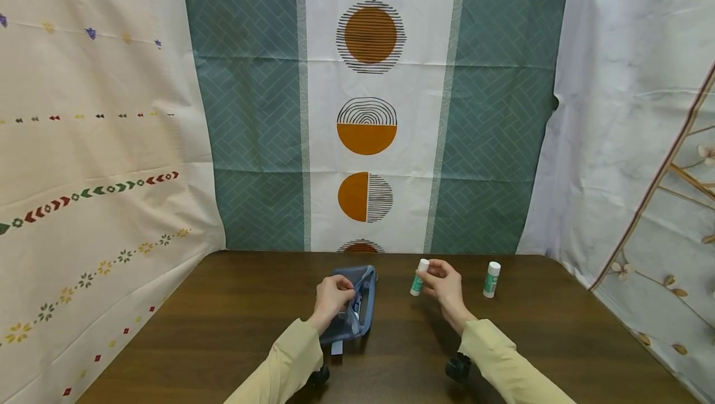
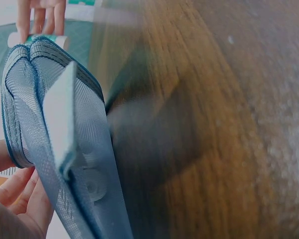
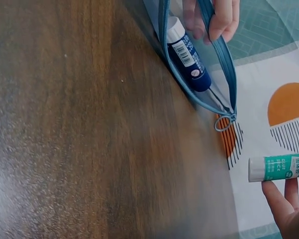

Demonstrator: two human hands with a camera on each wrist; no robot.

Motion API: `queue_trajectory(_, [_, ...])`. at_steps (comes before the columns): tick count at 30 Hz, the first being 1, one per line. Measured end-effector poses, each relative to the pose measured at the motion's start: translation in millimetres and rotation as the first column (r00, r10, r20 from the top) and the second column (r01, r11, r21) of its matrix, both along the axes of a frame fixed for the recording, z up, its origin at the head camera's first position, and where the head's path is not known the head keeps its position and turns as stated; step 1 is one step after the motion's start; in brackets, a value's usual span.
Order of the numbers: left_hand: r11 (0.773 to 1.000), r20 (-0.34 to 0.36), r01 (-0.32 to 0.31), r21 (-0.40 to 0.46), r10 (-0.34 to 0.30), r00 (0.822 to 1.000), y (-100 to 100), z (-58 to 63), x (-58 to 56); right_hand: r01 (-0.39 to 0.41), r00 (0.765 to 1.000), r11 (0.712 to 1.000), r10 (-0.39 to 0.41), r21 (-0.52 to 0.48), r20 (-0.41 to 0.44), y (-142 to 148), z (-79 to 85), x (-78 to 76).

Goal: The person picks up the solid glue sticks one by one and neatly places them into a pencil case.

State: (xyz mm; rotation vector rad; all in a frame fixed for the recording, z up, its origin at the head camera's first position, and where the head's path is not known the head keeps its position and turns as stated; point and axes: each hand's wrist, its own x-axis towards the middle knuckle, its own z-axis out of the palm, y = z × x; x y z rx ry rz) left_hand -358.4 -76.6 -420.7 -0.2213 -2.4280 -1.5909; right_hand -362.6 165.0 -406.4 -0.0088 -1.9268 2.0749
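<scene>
Left hand point(image 1: 333, 295) pinches the pouch point(image 2: 94, 127) and right hand point(image 1: 449, 289) a glue stick point(image 3: 279, 168), probably mid-packing, which needs a leftward carry next.

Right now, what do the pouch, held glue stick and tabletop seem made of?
Pouch: likely matte synthetic mesh; translucent weave. Held glue stick: probably smooth plastic; rigid-looking white cap. Tabletop: wood or laminate, slightly glossy; grain and glare.
</scene>
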Motion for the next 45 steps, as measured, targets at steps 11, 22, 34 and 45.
queue_trajectory(11, [1.0,-0.007,-0.002,0.0,0.002,1.0,0,0.0,-0.7,-0.008,1.0,1.0,0.008,-0.023,-0.011,-6,0.6,-0.2])
queue_trajectory(22, [1.0,0.0,0.002,-0.001,-0.002,1.0,-1,-0.3,0.0,-0.031,1.0,0.999,0.031,-0.035,-0.004,-15,0.6,-0.2])
queue_trajectory(34, [1.0,0.018,-0.008,-0.007,0.008,1.0,2,-0.2,-0.4,-0.034,0.999,0.998,0.033,-0.05,-0.009,-21,0.2,-1.3])
queue_trajectory(45, [1.0,0.017,-0.007,-0.005,0.007,1.0,1,0.1,0.3,-0.066,0.998,0.996,0.065,-0.065,-0.023,-28,3.1,3.1])
